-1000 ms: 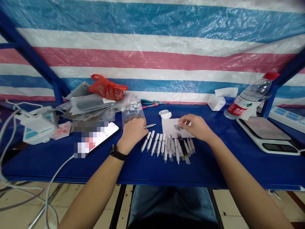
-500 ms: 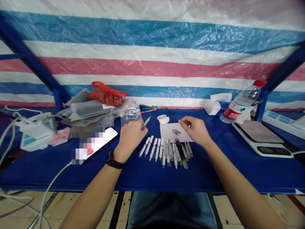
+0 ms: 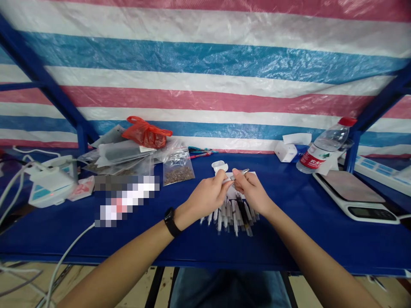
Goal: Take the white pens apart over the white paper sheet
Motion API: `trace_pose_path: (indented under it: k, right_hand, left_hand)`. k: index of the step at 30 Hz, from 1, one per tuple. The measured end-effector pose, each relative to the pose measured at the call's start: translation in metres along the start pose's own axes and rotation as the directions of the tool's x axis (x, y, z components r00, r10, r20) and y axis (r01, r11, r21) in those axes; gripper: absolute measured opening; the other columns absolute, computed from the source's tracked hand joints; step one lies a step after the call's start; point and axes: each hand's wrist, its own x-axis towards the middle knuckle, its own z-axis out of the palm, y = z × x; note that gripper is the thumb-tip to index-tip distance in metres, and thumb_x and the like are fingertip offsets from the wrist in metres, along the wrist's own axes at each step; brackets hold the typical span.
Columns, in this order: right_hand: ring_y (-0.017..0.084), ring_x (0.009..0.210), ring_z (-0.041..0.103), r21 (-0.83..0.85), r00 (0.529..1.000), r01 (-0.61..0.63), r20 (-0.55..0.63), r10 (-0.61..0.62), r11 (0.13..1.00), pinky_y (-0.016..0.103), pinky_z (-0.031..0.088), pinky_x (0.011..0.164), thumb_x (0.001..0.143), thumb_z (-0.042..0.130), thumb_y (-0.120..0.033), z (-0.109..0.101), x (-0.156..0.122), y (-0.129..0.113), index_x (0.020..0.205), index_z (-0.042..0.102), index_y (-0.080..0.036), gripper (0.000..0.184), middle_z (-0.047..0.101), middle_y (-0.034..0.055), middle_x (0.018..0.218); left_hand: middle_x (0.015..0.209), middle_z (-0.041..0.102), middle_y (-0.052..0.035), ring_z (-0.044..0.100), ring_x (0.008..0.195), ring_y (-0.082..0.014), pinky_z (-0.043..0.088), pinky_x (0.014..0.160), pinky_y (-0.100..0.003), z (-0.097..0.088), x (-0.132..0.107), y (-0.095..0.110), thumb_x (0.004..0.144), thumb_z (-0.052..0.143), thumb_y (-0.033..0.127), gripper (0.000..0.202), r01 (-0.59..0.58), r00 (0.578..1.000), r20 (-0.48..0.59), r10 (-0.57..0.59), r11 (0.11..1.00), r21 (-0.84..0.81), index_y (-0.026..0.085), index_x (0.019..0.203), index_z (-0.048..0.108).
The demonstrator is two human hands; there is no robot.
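The left hand (image 3: 205,197) and right hand (image 3: 252,192) pinch a slim metal-tipped tube (image 3: 239,173) above the syringes (image 3: 228,218), best held steady.

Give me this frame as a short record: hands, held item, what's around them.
Left hand: pinching a slim metal-tipped tube
Right hand: pinching the same tube, fingertips against the left hand's
Under hands: white paper sheet, syringe-like tubes
Nearest: white earbud case
Also on table: bag of brown granules, digital scale, water bottle, tissue box
Surface: blue table
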Motion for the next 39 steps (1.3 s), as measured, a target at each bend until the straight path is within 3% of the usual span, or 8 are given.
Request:
trace_pose_path:
  k: [4,7,11,19,22,27,36,39]
  right_hand:
    - [0.014,0.059,0.035,-0.101,0.987,0.109,0.127,-0.096,0.989,0.030,0.038,0.059,0.093,0.047,-0.069,-0.004,-0.004,-0.011,0.063,0.038,-0.024,0.055,0.036,-0.0035,0.065]
    - [0.015,0.062,0.041,-0.071,0.989,0.116,0.097,-0.108,0.991,0.030,0.041,0.061,0.092,0.053,-0.057,-0.008,-0.003,-0.012,0.069,0.045,-0.024,0.041,0.042,-0.0031,0.066]
    - [0.016,0.065,0.051,-0.023,0.995,0.083,0.053,-0.081,0.996,0.030,0.046,0.063,0.081,0.066,-0.044,-0.014,0.001,-0.008,0.083,0.060,-0.024,0.021,0.055,-0.0015,0.072]
    - [0.020,0.082,0.067,0.045,0.998,0.045,-0.048,-0.043,0.998,0.035,0.054,0.075,0.075,0.078,-0.040,-0.017,0.000,-0.002,0.091,0.073,-0.026,0.022,0.074,0.0038,0.091]
    - [0.023,0.097,0.068,0.078,1.000,0.010,0.002,-0.010,0.997,0.037,0.055,0.083,0.075,0.079,-0.036,-0.019,0.000,-0.003,0.106,0.073,-0.028,0.032,0.075,0.0048,0.105]
    - [0.019,0.072,0.063,0.041,0.996,-0.024,-0.080,0.027,0.999,0.035,0.053,0.070,0.078,0.076,-0.043,-0.017,0.000,-0.003,0.100,0.071,-0.024,0.029,0.067,0.0008,0.075]
    - [0.019,0.076,0.063,0.102,0.996,0.002,-0.087,0.007,0.995,0.034,0.051,0.069,0.077,0.078,-0.039,-0.015,0.000,-0.002,0.096,0.071,-0.026,0.023,0.069,0.0015,0.080]
    - [0.022,0.091,0.066,0.150,0.996,0.061,-0.076,-0.050,0.987,0.037,0.053,0.080,0.072,0.082,-0.034,-0.014,0.000,-0.002,0.099,0.070,-0.028,0.030,0.072,0.0024,0.093]
  left_hand:
    - [0.062,0.039,0.0073,0.042,0.051,-0.0103,0.033,0.052,-0.022,-0.004,-0.006,-0.007,0.104,0.038,0.042,0.029,-0.030,0.999,0.030,0.045,0.924,-0.380,0.023,0.082,0.035]
    - [0.061,0.040,0.0069,0.041,0.051,-0.0102,0.032,0.051,-0.022,-0.007,-0.005,-0.010,0.103,0.040,0.046,0.032,-0.035,0.997,0.039,0.061,0.879,-0.476,0.022,0.081,0.040]
    - [0.058,0.045,0.0071,0.045,0.048,-0.0106,0.031,0.052,-0.023,-0.005,-0.004,-0.013,0.101,0.044,0.040,0.025,-0.061,0.998,-0.029,0.054,0.940,-0.335,0.022,0.085,0.045]
    - [0.074,0.064,0.0003,0.059,0.058,-0.0149,0.033,0.056,-0.025,-0.001,-0.006,-0.017,0.105,0.040,0.034,0.023,-0.079,0.989,-0.114,0.092,0.991,0.108,0.020,0.101,0.057]
    - [0.075,0.066,-0.0007,0.061,0.060,-0.0155,0.034,0.056,-0.025,0.000,-0.006,-0.017,0.106,0.037,0.035,0.026,-0.079,0.989,-0.110,0.096,0.986,0.149,0.019,0.103,0.058]
    - [0.077,0.067,-0.0020,0.064,0.062,-0.0158,0.034,0.054,-0.024,0.002,-0.006,-0.018,0.108,0.032,0.037,0.032,-0.109,0.983,-0.121,0.136,0.972,0.207,0.018,0.106,0.059]
    - [0.080,0.070,-0.0020,0.061,0.057,-0.0134,0.034,0.051,-0.022,0.005,-0.007,-0.023,0.109,0.028,0.038,0.037,-0.186,0.953,-0.188,0.237,0.949,0.254,0.019,0.115,0.059]
    - [0.079,0.070,-0.0019,0.062,0.056,-0.0134,0.033,0.050,-0.022,0.005,-0.007,-0.022,0.109,0.029,0.037,0.036,-0.170,0.958,-0.182,0.221,0.950,0.261,0.019,0.114,0.059]
